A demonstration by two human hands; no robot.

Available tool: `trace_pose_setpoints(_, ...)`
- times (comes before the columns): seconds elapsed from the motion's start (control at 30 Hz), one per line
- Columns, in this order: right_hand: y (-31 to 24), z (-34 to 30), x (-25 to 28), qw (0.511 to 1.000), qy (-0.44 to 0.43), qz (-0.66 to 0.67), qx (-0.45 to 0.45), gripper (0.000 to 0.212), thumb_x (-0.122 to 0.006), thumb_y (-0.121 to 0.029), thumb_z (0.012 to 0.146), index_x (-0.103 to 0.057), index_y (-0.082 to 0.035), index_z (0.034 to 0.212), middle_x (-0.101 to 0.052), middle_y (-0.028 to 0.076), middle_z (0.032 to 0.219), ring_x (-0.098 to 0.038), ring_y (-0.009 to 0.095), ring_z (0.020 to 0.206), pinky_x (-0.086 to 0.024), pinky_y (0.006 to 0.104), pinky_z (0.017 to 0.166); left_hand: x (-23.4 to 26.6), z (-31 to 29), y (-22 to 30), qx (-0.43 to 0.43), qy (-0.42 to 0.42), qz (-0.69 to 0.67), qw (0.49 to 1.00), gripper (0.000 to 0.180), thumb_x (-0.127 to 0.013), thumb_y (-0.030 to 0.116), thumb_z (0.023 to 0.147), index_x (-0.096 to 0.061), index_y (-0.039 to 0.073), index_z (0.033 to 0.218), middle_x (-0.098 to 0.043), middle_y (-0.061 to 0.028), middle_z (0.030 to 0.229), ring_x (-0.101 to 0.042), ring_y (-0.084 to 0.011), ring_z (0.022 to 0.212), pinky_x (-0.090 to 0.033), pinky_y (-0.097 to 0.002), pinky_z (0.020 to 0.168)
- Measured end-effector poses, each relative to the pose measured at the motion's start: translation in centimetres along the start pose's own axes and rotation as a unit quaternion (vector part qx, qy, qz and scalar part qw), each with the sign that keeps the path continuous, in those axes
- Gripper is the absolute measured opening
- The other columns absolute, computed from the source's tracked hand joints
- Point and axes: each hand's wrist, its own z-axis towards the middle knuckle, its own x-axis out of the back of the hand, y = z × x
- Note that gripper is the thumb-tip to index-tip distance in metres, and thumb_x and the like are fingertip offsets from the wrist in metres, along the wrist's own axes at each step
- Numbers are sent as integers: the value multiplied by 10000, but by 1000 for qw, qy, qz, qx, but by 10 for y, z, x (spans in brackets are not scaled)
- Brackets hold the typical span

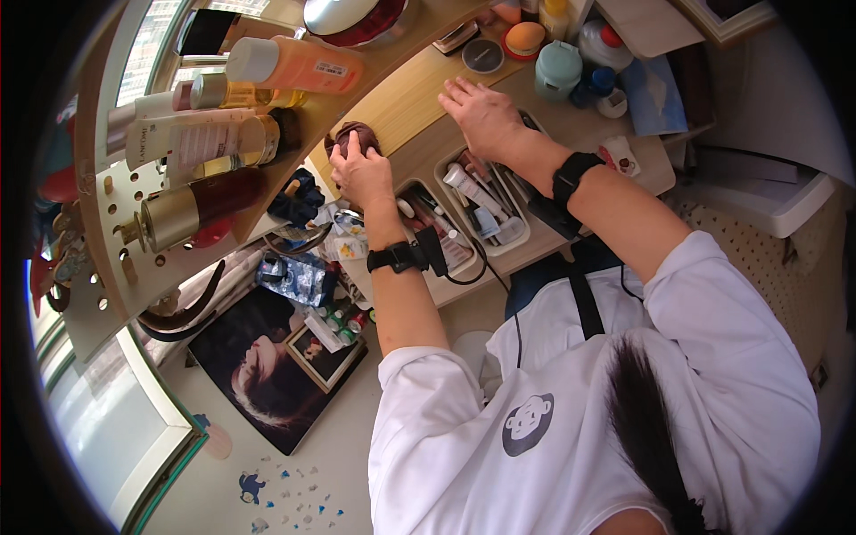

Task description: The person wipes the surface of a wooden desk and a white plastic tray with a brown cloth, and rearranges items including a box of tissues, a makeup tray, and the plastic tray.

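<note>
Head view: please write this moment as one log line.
left hand: on brown bundle; right hand: open, palm down, seemingly empty; nearby: white cosmetics tray

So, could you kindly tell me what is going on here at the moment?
A person in a white top is working at a crowded desk with both hands. The left hand has its fingers over a dark brown bundle; whether it grips it is unclear. The right hand is spread open, near a round dark-lidded container, and holds nothing visible. Between the forearms, cosmetic tubes lie in a pale tray.
</note>
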Motion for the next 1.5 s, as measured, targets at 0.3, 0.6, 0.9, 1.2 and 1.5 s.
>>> trace_pose_setpoints(0.3,16,-9,-11,995,67,69,21,527,-633,-69,814,-546,-27,1332,-495,206,1432,-446,310,1366,-389,389,1110,-3,-15,95,-121,-64,2,991,457,-646,269,862,-615,296,1317,-428,-95,1457,-453,-388,1271,-446,-558,968)
trace_pose_setpoints(0.6,26,-24,-6,944,155,276,-97,470,-565,-105,868,-526,-20,1329,-494,244,1412,-459,349,1339,-415,405,1084,-10,-36,120,-256,-48,-69,963,450,-668,227,842,-645,321,1281,-481,-63,1423,-483,-336,1255,-437,-529,966)
trace_pose_setpoints(0.9,36,-33,-17,931,176,315,-62,474,-550,-61,844,-536,-1,1314,-524,238,1383,-434,349,1360,-388,410,1113,-11,-53,123,-269,-17,-35,962,502,-691,185,793,-633,294,1280,-483,-74,1405,-483,-342,1236,-441,-513,953)
trace_pose_setpoints(1.2,14,-67,7,926,205,313,-44,390,-587,-79,836,-604,-6,1218,-604,234,1261,-564,382,1193,-460,423,1017,33,-67,62,-197,1,-236,952,424,-659,67,722,-707,112,1140,-624,-129,1170,-593,-352,1098,-470,-409,986)
trace_pose_setpoints(1.5,-67,-148,-22,914,-81,398,3,245,-608,-160,847,-690,-90,1067,-697,155,851,-668,382,834,-527,466,745,136,-168,-85,75,-280,-632,719,505,-566,10,811,-543,-53,1312,-618,-141,1252,-614,-228,1124,-476,-350,1006)
